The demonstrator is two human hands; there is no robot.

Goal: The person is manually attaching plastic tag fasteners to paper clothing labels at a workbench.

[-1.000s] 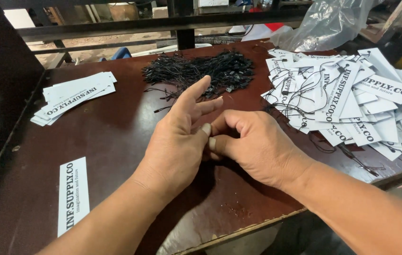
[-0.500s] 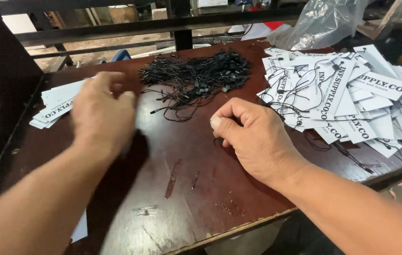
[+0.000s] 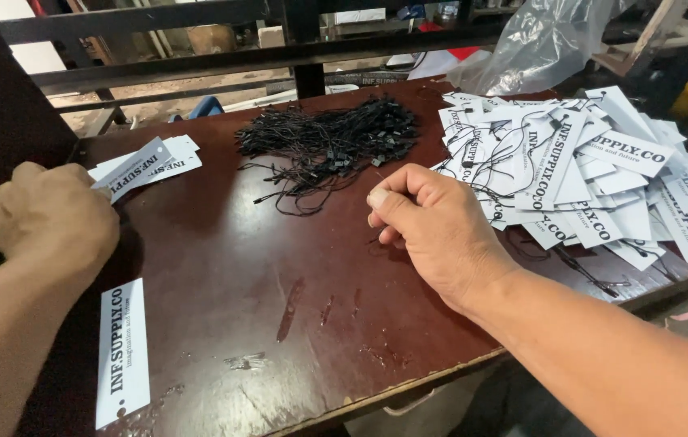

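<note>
White paper tag [image 3: 129, 167], pinched in the closed left hand [image 3: 48, 218] above the small stack [image 3: 167, 158] at the surface's [image 3: 263, 267] far left, could crease if tugged, while the right hand [image 3: 433, 226], fingers curled, seems to pinch a thin black string I cannot clearly make out.

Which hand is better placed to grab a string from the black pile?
Right. The right hand rests just below the black string pile; the left hand is off at the table's left, lifting a white tag.
</note>
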